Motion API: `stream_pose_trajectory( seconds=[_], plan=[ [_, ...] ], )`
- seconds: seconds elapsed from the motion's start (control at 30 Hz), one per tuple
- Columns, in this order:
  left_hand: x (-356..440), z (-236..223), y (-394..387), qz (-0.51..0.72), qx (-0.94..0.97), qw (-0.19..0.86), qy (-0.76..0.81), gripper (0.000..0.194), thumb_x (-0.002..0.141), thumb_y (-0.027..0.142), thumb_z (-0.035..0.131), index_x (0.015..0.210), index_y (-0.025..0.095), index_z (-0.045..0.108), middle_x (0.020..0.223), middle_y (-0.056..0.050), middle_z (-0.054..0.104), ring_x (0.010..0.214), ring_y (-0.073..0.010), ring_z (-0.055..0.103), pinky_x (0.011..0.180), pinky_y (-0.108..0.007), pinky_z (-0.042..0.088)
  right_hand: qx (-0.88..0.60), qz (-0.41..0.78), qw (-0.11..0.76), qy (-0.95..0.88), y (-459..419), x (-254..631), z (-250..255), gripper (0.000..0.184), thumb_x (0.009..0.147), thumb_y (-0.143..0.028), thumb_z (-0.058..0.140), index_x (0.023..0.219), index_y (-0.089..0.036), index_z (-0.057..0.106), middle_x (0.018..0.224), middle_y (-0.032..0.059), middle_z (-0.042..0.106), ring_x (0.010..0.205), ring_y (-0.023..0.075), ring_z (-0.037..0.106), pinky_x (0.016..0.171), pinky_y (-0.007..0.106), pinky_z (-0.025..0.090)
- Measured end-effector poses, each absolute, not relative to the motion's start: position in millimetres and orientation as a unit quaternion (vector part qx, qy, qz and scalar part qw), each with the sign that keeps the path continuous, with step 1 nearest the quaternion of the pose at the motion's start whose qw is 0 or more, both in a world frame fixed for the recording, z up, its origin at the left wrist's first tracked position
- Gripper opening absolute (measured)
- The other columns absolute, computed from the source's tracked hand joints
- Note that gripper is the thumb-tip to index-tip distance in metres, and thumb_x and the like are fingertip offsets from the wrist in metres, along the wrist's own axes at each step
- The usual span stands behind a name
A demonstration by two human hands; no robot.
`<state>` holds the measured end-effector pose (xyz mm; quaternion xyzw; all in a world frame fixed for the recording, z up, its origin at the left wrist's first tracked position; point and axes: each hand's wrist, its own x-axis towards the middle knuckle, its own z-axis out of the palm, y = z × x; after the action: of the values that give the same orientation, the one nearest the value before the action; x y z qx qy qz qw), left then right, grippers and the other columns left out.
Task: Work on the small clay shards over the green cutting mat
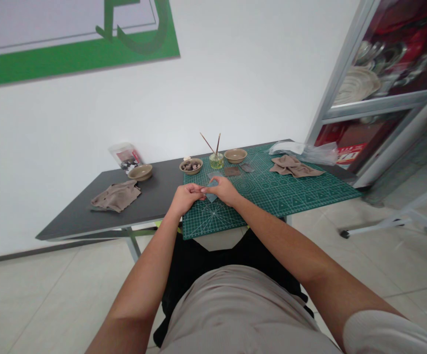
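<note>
Small, flat blue-grey sheet [212, 197]: located between left hand [187, 196] and right hand [226, 191], over the green gridded cutting mat [272, 191], one corner toward the body. Right hand pinches it. Left fingertips together at its left edge; grip there indeterminable. Long axis indistinct.

A green-edged sign [88, 56] on the white wall [235, 93], a metal-framed cabinet [376, 112] at right

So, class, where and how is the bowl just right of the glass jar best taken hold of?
Probably pinch the bowl by the right side of its rim, coming from the right with the right hand: it stands upright, raising that edge off the mat, and the glass jar sits close on its left.
</note>
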<state>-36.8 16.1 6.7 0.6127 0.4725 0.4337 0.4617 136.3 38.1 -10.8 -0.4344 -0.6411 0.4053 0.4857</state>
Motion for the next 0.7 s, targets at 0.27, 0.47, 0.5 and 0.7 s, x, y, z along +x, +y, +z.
stream_pose_trajectory(
  seconds=[0.27,0.47,0.5,0.7],
  plan=[
    [-38.7,4.7,19.3,0.438,0.620,0.474,0.447,0.029,0.057,0.025,0.082,0.080,0.015,0.067,0.069,-0.002,0.072,0.067,-0.0178,0.070,0.074,-0.033,0.057,-0.427,0.430,0.506,-0.614,37.6,135.9,-11.5,0.044,0.057,-0.052,0.080,0.073,-0.018,0.057,0.053,-0.0069,0.047,0.052,0.0102,0.040,0.051,0.024,0.030],
    [-37.8,7.4,16.7,0.452,0.607,0.486,0.437,0.035,0.056,0.030,0.084,0.082,0.014,0.069,0.073,-0.004,0.074,0.070,-0.0181,0.070,0.077,-0.035,0.056,-0.398,0.499,0.529,-0.559,36.9,134.9,-10.8,0.049,0.054,-0.052,0.082,0.076,-0.020,0.053,0.054,-0.0058,0.053,0.049,0.0113,0.048,0.048,0.024,0.035],
    [-37.8,7.5,16.5,0.455,0.605,0.489,0.433,0.035,0.056,0.031,0.084,0.082,0.014,0.069,0.073,-0.004,0.074,0.069,-0.0179,0.069,0.077,-0.035,0.056,-0.389,0.513,0.527,-0.555,37.1,134.8,-11.0,0.050,0.054,-0.053,0.082,0.077,-0.020,0.052,0.055,-0.0054,0.054,0.050,0.0122,0.050,0.048,0.024,0.037],
    [-38.0,7.3,16.3,0.461,0.604,0.483,0.435,0.033,0.056,0.031,0.084,0.079,0.014,0.069,0.072,-0.004,0.074,0.067,-0.0174,0.069,0.076,-0.034,0.056,-0.376,0.516,0.506,-0.580,37.5,136.9,-11.7,0.053,0.051,-0.049,0.084,0.076,-0.021,0.049,0.053,-0.0070,0.052,0.049,0.0121,0.049,0.048,0.024,0.036]
  ],
)
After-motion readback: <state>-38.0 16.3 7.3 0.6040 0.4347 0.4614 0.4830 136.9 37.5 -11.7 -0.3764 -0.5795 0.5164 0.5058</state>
